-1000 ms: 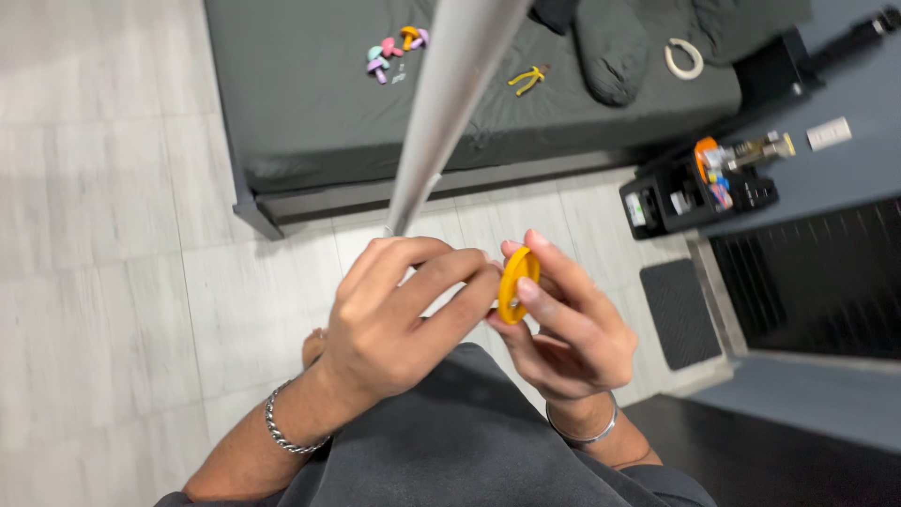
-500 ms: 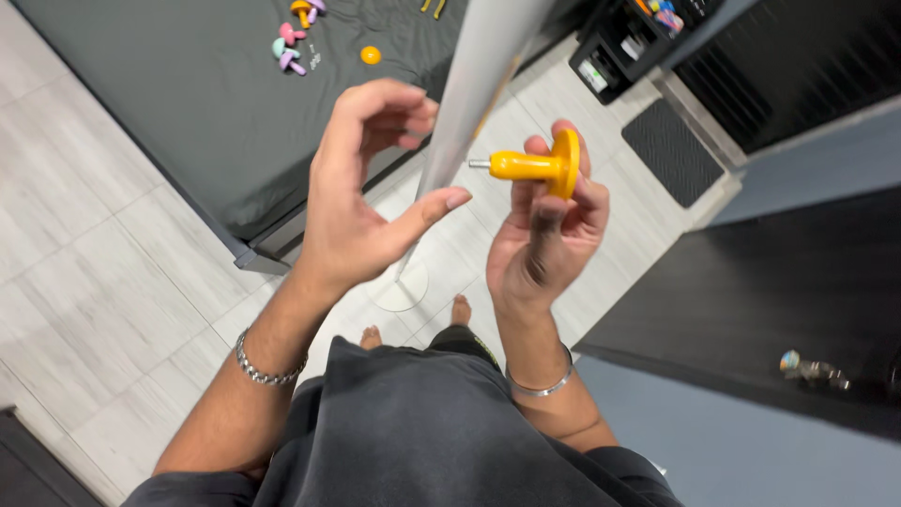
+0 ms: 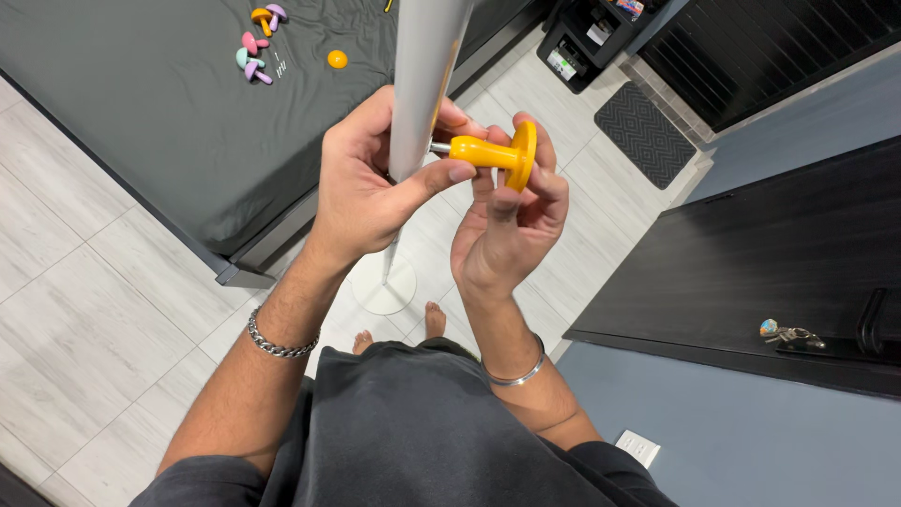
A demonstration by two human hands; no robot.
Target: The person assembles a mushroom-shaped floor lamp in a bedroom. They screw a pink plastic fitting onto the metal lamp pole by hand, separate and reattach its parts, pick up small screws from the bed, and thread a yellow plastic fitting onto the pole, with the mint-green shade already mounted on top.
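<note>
We wrap our left hand (image 3: 371, 183) around the white pole (image 3: 424, 84). Our right hand (image 3: 507, 221) pinches the orange mushroom-shaped peg (image 3: 493, 153), its metal tip touching the pole. We should push straight and hold the pole steady.

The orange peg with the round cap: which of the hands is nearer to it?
Right. The right hand grips the orange peg by its cap; the left hand wraps the white pole, its thumb touching the peg's stem.

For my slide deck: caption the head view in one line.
Right hand holds a yellow knob against a white pole gripped by the left hand.
</note>
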